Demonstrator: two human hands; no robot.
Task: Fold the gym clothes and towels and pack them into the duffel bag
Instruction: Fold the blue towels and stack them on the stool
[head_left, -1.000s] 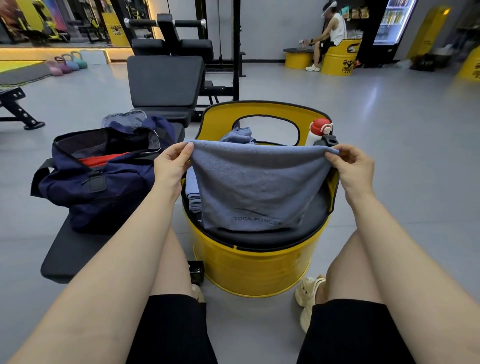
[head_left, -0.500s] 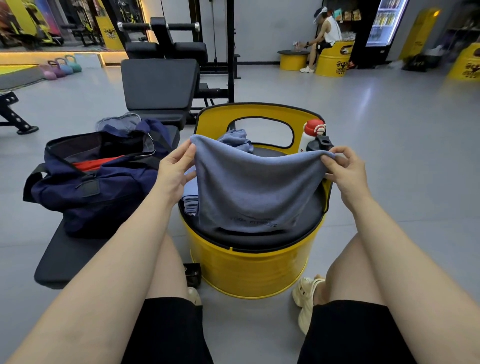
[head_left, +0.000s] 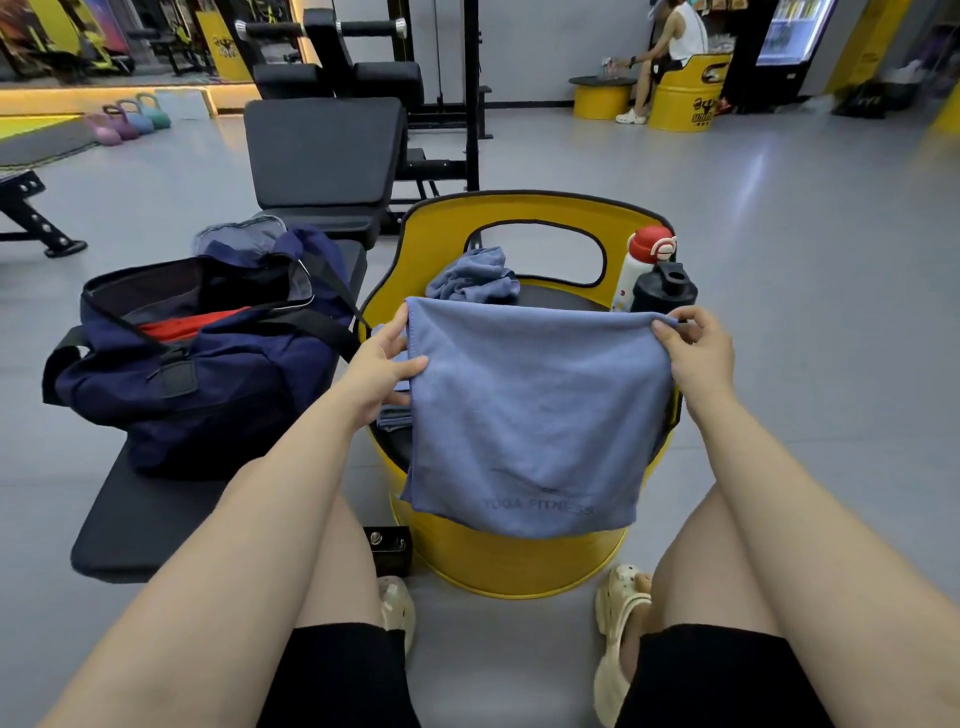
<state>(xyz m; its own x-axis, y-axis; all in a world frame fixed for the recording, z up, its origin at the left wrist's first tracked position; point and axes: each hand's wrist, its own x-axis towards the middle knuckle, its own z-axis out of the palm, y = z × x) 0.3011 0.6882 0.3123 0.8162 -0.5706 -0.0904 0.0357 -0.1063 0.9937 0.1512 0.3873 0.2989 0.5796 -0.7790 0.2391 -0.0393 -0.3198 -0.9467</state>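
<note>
A blue-grey towel printed "YOGA FITNESS" hangs folded in front of me over the yellow drum seat. My left hand pinches its top left corner and my right hand pinches its top right corner. A crumpled blue towel lies at the back of the seat, and a folded blue cloth peeks out under my left hand. The navy duffel bag stands open on the black bench to my left, with something red inside.
A white bottle with a red cap and a black shaker stand on the seat's right side. A small black box sits on the floor by the drum. Weight benches stand behind; another person sits far back right.
The towel has come up and toward me; its lower edge now hangs over the drum's front instead of lying on the seat. Both hands still hold the top corners.
</note>
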